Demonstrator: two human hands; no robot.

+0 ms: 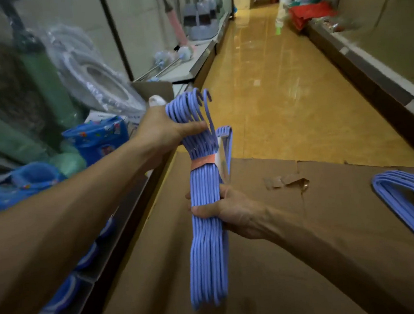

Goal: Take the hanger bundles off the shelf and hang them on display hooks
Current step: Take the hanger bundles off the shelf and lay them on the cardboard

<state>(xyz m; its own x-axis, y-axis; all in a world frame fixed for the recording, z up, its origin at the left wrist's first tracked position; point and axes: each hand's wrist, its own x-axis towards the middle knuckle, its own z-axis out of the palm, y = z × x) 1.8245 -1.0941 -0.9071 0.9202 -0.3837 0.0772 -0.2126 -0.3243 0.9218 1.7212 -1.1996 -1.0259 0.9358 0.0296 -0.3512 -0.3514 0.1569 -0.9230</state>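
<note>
Hangers, periwinkle-blue plastic, are strapped into one tight hanger bundle [207, 221] by an orange band [202, 162], their hooks fanned at the top and their ends pointing down. The bundle is held upright in the air above a flattened cardboard sheet [293, 224] in a shop aisle. The left hand [166, 129] is clenched around the necks just under the hooks; the right hand [232, 211] grips the shafts below the band. A second bundle [407, 198] lies on the cardboard at right.
</note>
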